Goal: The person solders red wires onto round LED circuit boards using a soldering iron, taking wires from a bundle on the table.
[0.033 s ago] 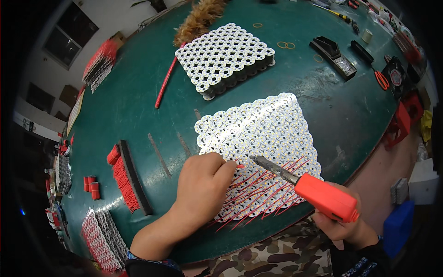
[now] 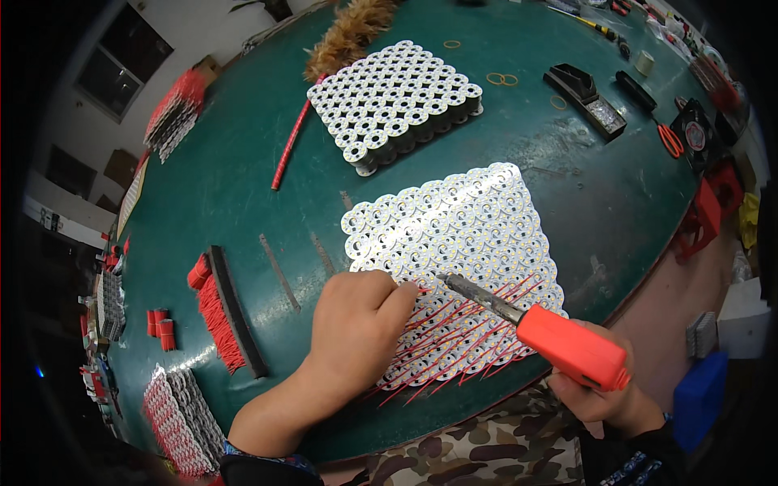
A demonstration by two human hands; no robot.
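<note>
The left hand (image 2: pixel 361 324) is curled, thumb and forefinger pinched on 1 red wire (image 2: pixel 422 290). The right hand (image 2: pixel 604 385) is wrapped around 1 soldering iron (image 2: pixel 571 344) with a red handle; its metal tip points left, just beside the left fingertips. I cannot tell whether the tip touches the board.

Under the tip, at the near edge of 1 green table (image 2: pixel 284 219), lies 1 white board sheet (image 2: pixel 454 215) made of many joined discs. More than 10 red strands (image 2: pixel 470 332) slant across its near part, too crowded to count exactly.

Beyond it sits 1 thick white stack (image 2: pixel 397 105) with round holes, next to 1 feather duster (image 2: pixel 348 40). To the right of these lie 4 rubber bands (image 2: pixel 502 79), 2 of them overlapping, and 1 pair of orange-handled scissors (image 2: pixel 670 141).

On the left are 1 dark strip (image 2: pixel 235 312) beside 1 row of red wire lengths (image 2: pixel 217 324), 3 small red bundles (image 2: pixel 167 334) and, nearer, 1 pile of wired boards (image 2: pixel 182 421).
</note>
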